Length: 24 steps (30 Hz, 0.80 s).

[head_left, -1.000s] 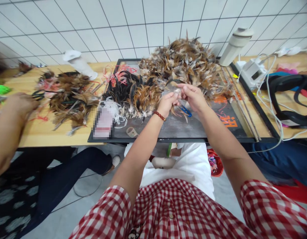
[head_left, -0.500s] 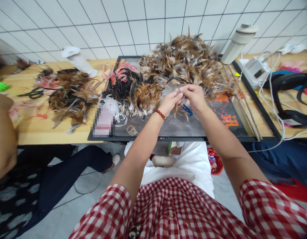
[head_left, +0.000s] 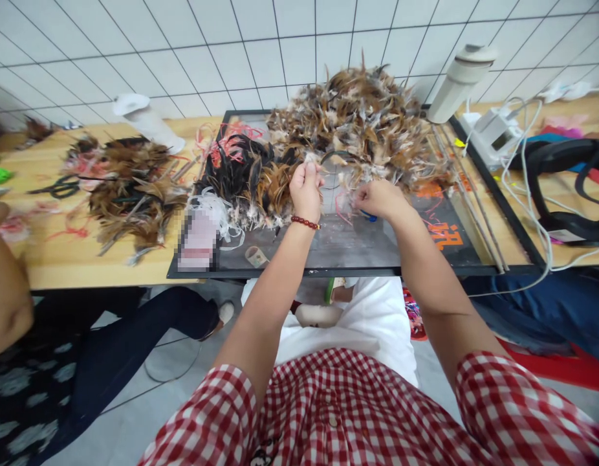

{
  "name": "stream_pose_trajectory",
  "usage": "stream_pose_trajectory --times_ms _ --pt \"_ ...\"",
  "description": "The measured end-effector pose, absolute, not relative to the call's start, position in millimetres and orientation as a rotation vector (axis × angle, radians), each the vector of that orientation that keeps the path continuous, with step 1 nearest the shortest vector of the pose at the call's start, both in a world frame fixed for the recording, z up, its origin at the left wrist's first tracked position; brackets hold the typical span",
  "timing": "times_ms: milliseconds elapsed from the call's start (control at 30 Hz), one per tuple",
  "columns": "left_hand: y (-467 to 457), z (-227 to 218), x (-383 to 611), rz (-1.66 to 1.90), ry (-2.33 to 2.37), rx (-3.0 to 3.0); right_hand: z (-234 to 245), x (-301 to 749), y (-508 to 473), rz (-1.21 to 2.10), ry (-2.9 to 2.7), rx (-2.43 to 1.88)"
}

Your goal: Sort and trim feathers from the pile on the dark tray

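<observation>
My left hand (head_left: 306, 189), with a red bead bracelet (head_left: 305, 222) at its wrist, is closed with the thumb on top. Pale fluff shows just above the thumb, but I cannot make out what the fist holds. To its right, my right hand (head_left: 383, 199) is bent down with its fingers pinched together; what they hold is hidden. A thin pink strand (head_left: 343, 208) shows beside those fingertips, and a blue object (head_left: 370, 218) is partly covered below them. Brown and black feather bunches (head_left: 265, 178) lie left of my left hand. Behind both hands rises a large feather heap (head_left: 352, 120).
A black-framed board (head_left: 299, 255) lies under the work, bearing thin sticks (head_left: 474, 207) and white ribbon (head_left: 215, 210). A bottle (head_left: 459, 84), power strip (head_left: 493, 139) and cables are at right. Scissors (head_left: 61, 186) and more feathers (head_left: 134, 188) lie left, near another person's arm (head_left: 8, 285).
My hands have moved apart from where they met. The left went leftward and up into an upright fist; the right stays near its place, turned lower. The view has shifted slightly.
</observation>
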State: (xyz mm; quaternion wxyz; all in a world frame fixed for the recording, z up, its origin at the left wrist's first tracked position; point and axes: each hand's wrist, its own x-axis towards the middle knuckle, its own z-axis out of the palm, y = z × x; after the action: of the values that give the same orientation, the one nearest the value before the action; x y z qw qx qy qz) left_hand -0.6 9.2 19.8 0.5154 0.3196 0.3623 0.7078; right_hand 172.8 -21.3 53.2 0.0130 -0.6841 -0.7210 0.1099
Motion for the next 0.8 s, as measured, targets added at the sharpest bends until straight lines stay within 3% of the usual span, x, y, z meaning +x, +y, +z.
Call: stream_pose_trajectory --times_ms 167,433,667,800 --pt "8.1 19.0 0.6 1.7 0.891 0.79 47.3 170.7 -20.6 0.086 -2.193 -1.94" --pt "1.3 26.9 4.7 1.637 1.071 0.764 28.6 161.9 -16.9 0.18 -2.328 -1.604" --pt "-2.4 28.7 5.2 1.586 0.965 0.826 27.3 192.9 -1.8 0.423 -2.182 -1.37" --pt "-9.2 33.1 6.0 1.439 0.872 0.87 35.6 195.3 -3.2 0.89 -1.795 -1.105"
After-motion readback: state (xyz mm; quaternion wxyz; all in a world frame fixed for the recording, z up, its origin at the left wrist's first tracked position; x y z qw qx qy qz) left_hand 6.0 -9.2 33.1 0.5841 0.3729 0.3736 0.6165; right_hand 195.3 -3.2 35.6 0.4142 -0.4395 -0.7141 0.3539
